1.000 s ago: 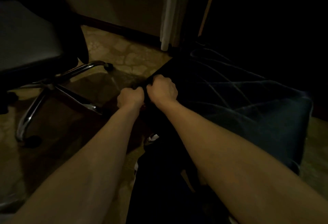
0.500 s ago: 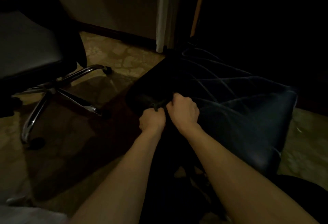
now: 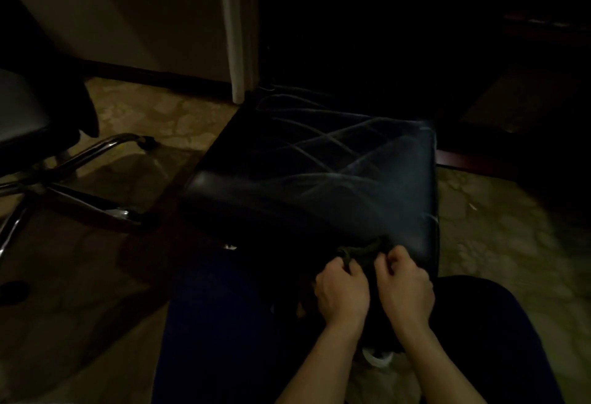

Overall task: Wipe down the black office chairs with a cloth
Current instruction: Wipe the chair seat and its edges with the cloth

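A black quilted chair seat (image 3: pixel 319 173) fills the middle of the dim head view. A dark, bunched cloth (image 3: pixel 364 250) lies on the seat's near edge toward its right corner. My left hand (image 3: pixel 342 291) pinches the cloth's left part with curled fingers. My right hand (image 3: pixel 404 288) grips the right part of the cloth, close beside the left hand. Both hands sit at the seat's front edge. My dark trouser legs (image 3: pixel 224 323) show below the seat.
A second black office chair (image 3: pixel 22 115) stands at the left, with its chrome star base (image 3: pixel 80 179) and casters on the patterned floor. A wall with a dark skirting and a pale vertical strip (image 3: pixel 232 35) lies behind. The far right is very dark.
Both hands, still holding the cloth, have moved along the seat's front edge from its left corner toward the right and nearer to me. The view has shifted too.
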`<state>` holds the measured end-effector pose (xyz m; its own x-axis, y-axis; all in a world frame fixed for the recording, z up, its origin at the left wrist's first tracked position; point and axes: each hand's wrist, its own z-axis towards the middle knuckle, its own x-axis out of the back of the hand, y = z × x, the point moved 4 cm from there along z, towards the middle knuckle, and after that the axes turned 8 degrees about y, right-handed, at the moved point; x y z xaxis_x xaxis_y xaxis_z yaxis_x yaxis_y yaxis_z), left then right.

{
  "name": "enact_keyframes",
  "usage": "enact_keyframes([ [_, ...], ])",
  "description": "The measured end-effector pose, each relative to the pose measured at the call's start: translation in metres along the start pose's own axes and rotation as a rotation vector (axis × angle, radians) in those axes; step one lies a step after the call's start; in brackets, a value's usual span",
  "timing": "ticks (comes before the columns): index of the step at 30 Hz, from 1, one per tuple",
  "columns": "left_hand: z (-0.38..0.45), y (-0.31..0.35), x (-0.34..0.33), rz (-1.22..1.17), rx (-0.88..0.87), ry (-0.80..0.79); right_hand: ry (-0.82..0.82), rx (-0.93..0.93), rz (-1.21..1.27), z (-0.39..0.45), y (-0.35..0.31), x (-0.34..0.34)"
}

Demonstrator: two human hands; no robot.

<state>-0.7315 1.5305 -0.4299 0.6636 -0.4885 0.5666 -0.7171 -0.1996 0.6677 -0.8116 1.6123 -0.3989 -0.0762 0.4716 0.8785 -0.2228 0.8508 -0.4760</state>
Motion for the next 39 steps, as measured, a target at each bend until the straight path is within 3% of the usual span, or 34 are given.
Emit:
enact_keyframes([
  [6, -0.014, 0.027, -0.027, 0.033, -0.144, -0.078, 0.096, -0.197, 0.132, 0.024, 0.044, 0.009],
  [15, -0.031, 0.094, -0.075, 0.193, -0.336, -0.138, 0.096, -0.327, 0.233, 0.094, 0.090, 0.036],
  [19, -0.042, 0.116, -0.096, 0.270, -0.365, -0.143, 0.019, -0.376, 0.250, 0.104, 0.102, 0.032],
  [26, -0.044, 0.076, -0.064, 0.293, -0.431, -0.071, 0.116, -0.280, 0.237, 0.038, 0.079, 0.023],
  [31, -0.054, 0.029, -0.041, 0.320, -0.449, -0.072, 0.077, -0.364, 0.467, -0.010, 0.079, 0.006],
  [36, -0.052, 0.001, -0.027, 0.255, -0.379, -0.068, -0.087, -0.607, 0.772, -0.030, 0.081, -0.003],
  [39, -0.049, -0.008, -0.018, 0.204, -0.319, -0.037, -0.239, -0.615, 0.853, -0.035, 0.076, -0.004],
])
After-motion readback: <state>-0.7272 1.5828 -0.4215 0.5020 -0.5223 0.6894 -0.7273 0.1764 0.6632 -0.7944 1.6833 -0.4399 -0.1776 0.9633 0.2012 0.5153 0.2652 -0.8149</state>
